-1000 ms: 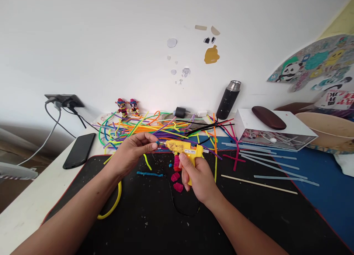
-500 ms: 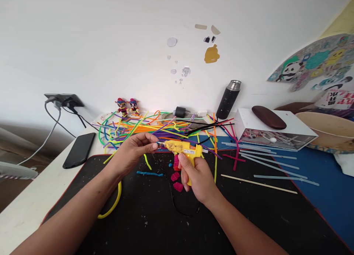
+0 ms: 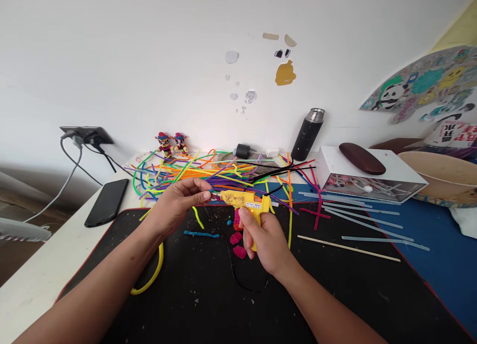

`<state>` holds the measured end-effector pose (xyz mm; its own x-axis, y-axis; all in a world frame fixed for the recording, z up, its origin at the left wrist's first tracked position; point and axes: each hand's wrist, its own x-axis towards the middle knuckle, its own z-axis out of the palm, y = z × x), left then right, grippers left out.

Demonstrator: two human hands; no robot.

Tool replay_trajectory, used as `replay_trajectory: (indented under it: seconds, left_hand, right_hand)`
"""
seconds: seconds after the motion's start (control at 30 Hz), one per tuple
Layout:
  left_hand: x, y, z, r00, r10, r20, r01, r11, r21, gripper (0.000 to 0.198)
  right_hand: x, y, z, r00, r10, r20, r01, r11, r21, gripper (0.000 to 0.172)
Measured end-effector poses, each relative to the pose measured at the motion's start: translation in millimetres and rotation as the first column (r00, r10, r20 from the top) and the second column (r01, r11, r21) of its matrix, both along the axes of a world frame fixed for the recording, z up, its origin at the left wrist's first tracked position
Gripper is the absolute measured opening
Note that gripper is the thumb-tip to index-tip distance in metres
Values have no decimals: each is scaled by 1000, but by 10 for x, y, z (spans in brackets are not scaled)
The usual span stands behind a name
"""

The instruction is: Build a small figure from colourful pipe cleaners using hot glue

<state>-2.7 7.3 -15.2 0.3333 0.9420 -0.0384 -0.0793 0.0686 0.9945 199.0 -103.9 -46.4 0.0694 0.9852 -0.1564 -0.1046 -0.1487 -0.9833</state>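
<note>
My right hand (image 3: 266,237) is wrapped round the grip of a yellow hot glue gun (image 3: 238,199), whose nozzle points left. At the nozzle, my left hand (image 3: 188,197) pinches a small blue piece (image 3: 210,191), mostly hidden by the fingertips. Below the gun lie two crinkled magenta pieces (image 3: 239,252) and a tiny blue bit (image 3: 229,222). A pink and orange piece (image 3: 237,218) stands partly behind the gun. Left of these, a blue pipe cleaner length (image 3: 201,234) rests on the black mat (image 3: 167,304).
Behind my hands spreads a heap of coloured pipe cleaners (image 3: 194,172). Clear glue sticks (image 3: 372,219) and a wooden stick (image 3: 348,248) lie to the right. A black flask (image 3: 307,135), a white box (image 3: 372,165), a phone (image 3: 106,203) and two small dolls (image 3: 164,144) surround the area.
The glue gun and right hand have shifted very slightly left, with the nozzle close to the left fingertips. Both hands keep their hold.
</note>
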Motion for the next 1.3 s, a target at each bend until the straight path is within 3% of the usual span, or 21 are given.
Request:
replay_trajectory:
  seconds: [1.3]
  left_hand:
    - [-7, -45, 32, 1000, 22, -21, -21, 999, 28, 35]
  right_hand:
    - [-12, 6, -1, 999, 6, -38, -7, 1000, -14, 70]
